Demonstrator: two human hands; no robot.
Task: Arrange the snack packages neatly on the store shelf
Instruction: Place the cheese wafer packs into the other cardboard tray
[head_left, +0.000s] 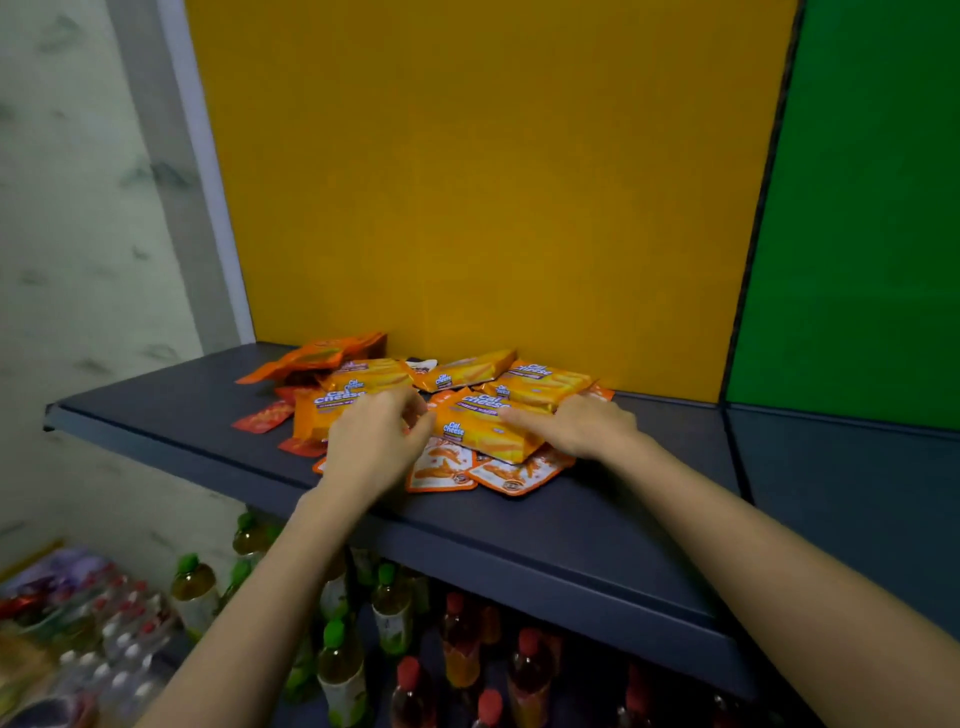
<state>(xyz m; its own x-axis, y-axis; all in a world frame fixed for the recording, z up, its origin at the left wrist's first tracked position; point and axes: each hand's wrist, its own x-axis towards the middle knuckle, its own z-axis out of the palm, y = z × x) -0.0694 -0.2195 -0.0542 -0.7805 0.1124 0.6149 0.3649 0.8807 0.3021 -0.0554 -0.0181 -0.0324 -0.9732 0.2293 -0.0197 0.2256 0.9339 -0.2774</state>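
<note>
Digging into jumbled snack packages (483, 431) on shelf (597, 519): clutched one with left hand (369, 447), pressed right hand (582, 423) flat on another; barely started.

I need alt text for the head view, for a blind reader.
The left hand and the right hand touch a messy pile of yellow and orange snack packages on a dark shelf. Bottled drinks stand below.

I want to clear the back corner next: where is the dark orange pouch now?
Head view: the dark orange pouch lies at the pile's back left, by the yellow back panel, behind the Cal Cheese packs and beyond the left hand.
</note>
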